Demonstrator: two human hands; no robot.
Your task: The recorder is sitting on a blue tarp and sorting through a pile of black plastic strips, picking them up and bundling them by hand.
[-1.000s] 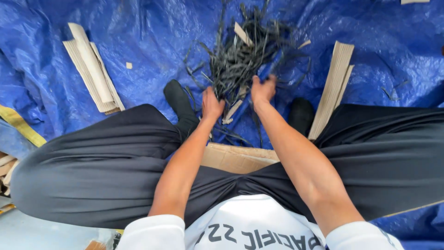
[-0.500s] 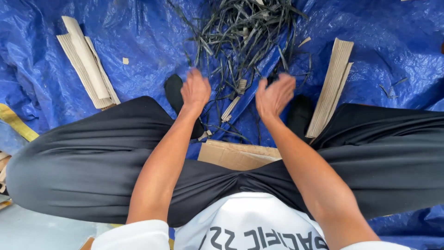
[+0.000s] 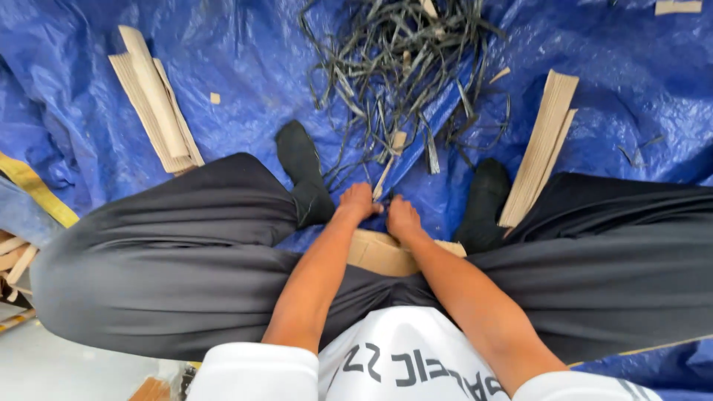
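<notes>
**Both hands lowered to the cardboard piece between the feet**

Where the two hands meet, a flat piece of brown cardboard (image 3: 380,254) is seen lying between the knees, partly hidden under the forearms. The left hand (image 3: 358,202) and the right hand (image 3: 402,217) are set just beside each other at its far edge, fingers curled downward; whether anything is pinched in them cannot be told, since the fingertips are turned away from the camera. A thin pale sliver (image 3: 386,172) is seen running up from just beyond the knuckles toward the heap.

The hands are flanked by two feet in black socks, the left foot (image 3: 303,167) and the right foot (image 3: 484,200), and by wide black trouser legs that fill the lower half of the view.

Beyond the feet, a tangled heap of dark strips (image 3: 401,70) is spread over a crumpled blue tarpaulin (image 3: 245,67), by which nearly the whole floor is covered. A stack of long cardboard strips (image 3: 152,100) is laid to the left, well apart from the hands, and another stack (image 3: 541,145) is leaned beside the right foot.

At the left edge a yellow band (image 3: 33,189) and some wooden slats (image 3: 13,256) are seen, with pale floor (image 3: 52,364) below them. Open tarpaulin is left between the heap and each stack.
</notes>
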